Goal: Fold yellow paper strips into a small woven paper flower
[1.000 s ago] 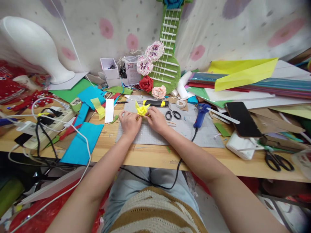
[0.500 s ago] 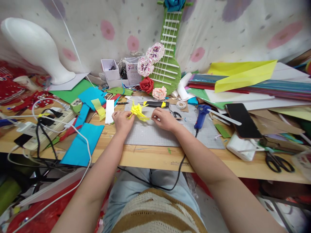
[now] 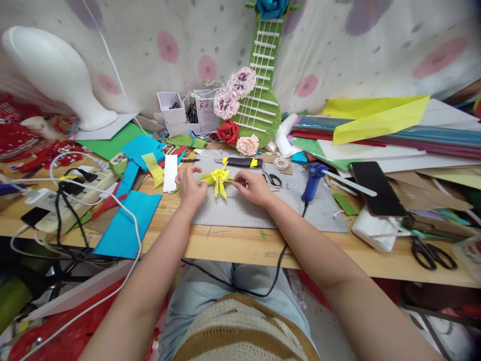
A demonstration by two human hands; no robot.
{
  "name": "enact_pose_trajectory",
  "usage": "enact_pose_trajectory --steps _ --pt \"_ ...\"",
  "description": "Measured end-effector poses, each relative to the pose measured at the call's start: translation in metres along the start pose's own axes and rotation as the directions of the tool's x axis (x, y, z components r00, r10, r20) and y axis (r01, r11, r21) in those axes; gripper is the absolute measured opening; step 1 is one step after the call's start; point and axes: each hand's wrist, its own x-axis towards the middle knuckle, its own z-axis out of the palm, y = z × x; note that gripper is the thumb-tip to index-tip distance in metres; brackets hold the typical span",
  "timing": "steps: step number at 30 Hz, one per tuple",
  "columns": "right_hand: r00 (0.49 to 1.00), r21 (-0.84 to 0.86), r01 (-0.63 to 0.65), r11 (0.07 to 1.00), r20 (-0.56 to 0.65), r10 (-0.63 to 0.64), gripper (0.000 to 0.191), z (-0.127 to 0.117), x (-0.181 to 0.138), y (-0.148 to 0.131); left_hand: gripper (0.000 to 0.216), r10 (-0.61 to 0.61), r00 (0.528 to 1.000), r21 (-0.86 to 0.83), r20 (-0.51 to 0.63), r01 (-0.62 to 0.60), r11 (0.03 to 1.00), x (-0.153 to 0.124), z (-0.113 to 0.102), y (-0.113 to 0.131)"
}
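Note:
A small yellow paper flower [image 3: 219,179] with narrow fringed petals hangs just above the grey cutting mat [image 3: 240,213]. My left hand [image 3: 191,186] pinches its left end and my right hand [image 3: 252,185] pinches its right end, both with fingers closed. The two hands sit a little apart, with the flower stretched between them. A black and yellow utility knife [image 3: 240,162] lies just beyond the flower on the mat.
Small black scissors [image 3: 272,178] and a blue glue gun [image 3: 312,179] lie right of my hands. A black phone [image 3: 373,187], stacked coloured paper [image 3: 379,120] and larger scissors [image 3: 432,250] fill the right. A power strip [image 3: 71,193] with cables, blue paper [image 3: 128,223] and a green guitar [image 3: 259,85] stand left and behind.
My hands have drawn apart from a tight huddle over the flower. The yellow flower turned and now hangs stretched between my fingertips, petals drooping downward.

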Motion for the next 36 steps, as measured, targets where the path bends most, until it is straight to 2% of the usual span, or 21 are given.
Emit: enact_pose_trajectory --steps 2,4,9,11,15,18,23,26,31,36 --pt "1.000 -0.039 -0.022 0.999 0.009 0.023 0.011 -0.001 0.000 0.001 0.026 0.004 1.000 -0.013 -0.016 -0.004 1.000 0.001 -0.007 0.000" --pt "0.999 -0.084 -0.017 0.996 0.034 0.020 0.014 -0.002 0.000 0.001 0.019 0.032 0.999 -0.050 0.027 -0.031 0.998 0.004 -0.013 -0.003" --pt "0.982 -0.132 0.112 0.985 0.165 -0.090 0.018 0.001 -0.002 -0.004 0.024 0.064 0.983 -0.277 0.171 -0.014 0.961 0.011 -0.023 -0.016" --pt "0.971 -0.120 0.140 0.983 0.212 -0.113 0.017 0.003 -0.003 -0.009 0.026 0.088 0.965 -0.313 0.246 -0.006 0.950 0.011 -0.024 -0.017" --pt "0.966 -0.145 0.128 0.981 0.244 -0.090 0.029 0.009 -0.003 -0.017 0.026 0.144 0.914 -0.332 0.378 -0.011 0.943 0.006 -0.027 -0.009" --pt "0.970 -0.185 0.118 0.976 0.232 -0.073 0.023 0.012 -0.003 -0.019 0.032 0.194 0.859 -0.324 0.474 -0.035 0.946 0.004 -0.030 -0.003" --pt "0.974 -0.202 0.127 0.971 0.210 -0.084 0.023 0.011 -0.003 -0.019 0.048 0.227 0.707 -0.218 0.670 -0.105 0.970 0.002 -0.032 0.004" --pt "0.975 -0.205 0.123 0.971 0.210 -0.079 0.020 0.009 -0.003 -0.019 0.046 0.231 0.667 -0.129 0.708 -0.200 0.971 0.000 -0.028 0.009" --pt "0.972 -0.224 0.159 0.961 0.206 -0.112 0.013 0.007 -0.003 -0.015 0.021 0.319 0.697 -0.090 0.643 -0.344 0.935 -0.003 -0.023 0.015" --pt "0.975 -0.242 0.166 0.956 0.187 -0.122 0.011 0.006 -0.002 -0.009 0.019 0.335 0.751 -0.121 0.569 -0.326 0.938 -0.004 -0.021 0.012"
